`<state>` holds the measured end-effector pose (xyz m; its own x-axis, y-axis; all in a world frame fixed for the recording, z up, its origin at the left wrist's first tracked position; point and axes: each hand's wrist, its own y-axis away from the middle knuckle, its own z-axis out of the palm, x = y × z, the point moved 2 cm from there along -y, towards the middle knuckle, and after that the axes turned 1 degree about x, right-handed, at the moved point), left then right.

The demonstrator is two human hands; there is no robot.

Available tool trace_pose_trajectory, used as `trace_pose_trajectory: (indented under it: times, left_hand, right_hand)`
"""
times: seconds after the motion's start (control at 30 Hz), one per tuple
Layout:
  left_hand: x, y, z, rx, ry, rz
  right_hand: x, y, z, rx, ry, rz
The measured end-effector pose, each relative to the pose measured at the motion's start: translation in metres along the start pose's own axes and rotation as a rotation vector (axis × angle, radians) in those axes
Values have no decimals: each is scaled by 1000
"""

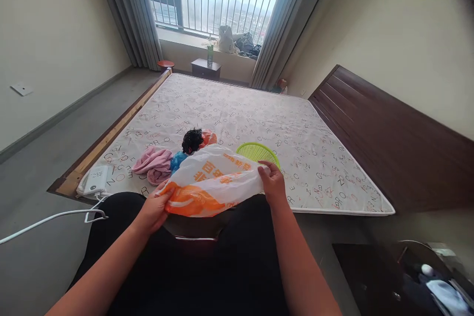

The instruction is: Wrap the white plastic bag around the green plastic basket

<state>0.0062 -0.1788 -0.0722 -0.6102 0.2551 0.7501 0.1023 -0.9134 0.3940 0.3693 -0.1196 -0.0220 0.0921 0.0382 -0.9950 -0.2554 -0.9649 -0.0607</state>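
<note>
A white plastic bag (218,177) with orange print is stretched between my two hands above my lap. My left hand (155,207) grips its orange lower left end. At the bag's right end my right hand (273,181) pinches the edge between thumb and fingers. Behind the bag, partly covered by it, a green basket (258,150) lies on the mattress (314,158). To the bag's left are a pink cloth (153,162), a blue plastic bag (178,160), a black bundle (191,140) and an orange-red bag (209,137).
A white power strip (97,179) with a cable sits at the mattress's near left corner. The wooden headboard (377,138) stands right. Beyond the bed, a bottle stands on a nightstand (206,68). A dark table (359,271) is at lower right.
</note>
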Motion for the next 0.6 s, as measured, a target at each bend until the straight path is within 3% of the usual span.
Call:
trace_pose_trajectory:
  times: [0.1,0.17,0.23,0.27,0.37,0.4,0.47,0.6]
  left_hand:
    - [8,3,-1,-2,47,28]
    - [8,8,2,2,105,60]
    - [2,14,9,5,169,97]
    - [-2,18,13,5,196,107]
    - [-21,31,27,-7,239,66]
    - [-27,36,31,-16,238,33]
    - [-38,46,36,-40,211,-43]
    - [-44,53,29,-58,70,-94]
  right_hand:
    - [-6,-6,-31,115,-77,-71]
    - [-3,6,-35,260,-190,-51]
    - [5,31,-20,324,-323,132]
    - [10,48,-7,282,-393,271]
    - [19,100,44,-76,-602,587]
    - [20,113,59,-182,-659,618]
    - [20,124,80,-249,-722,600]
    - [25,104,83,-43,-696,430]
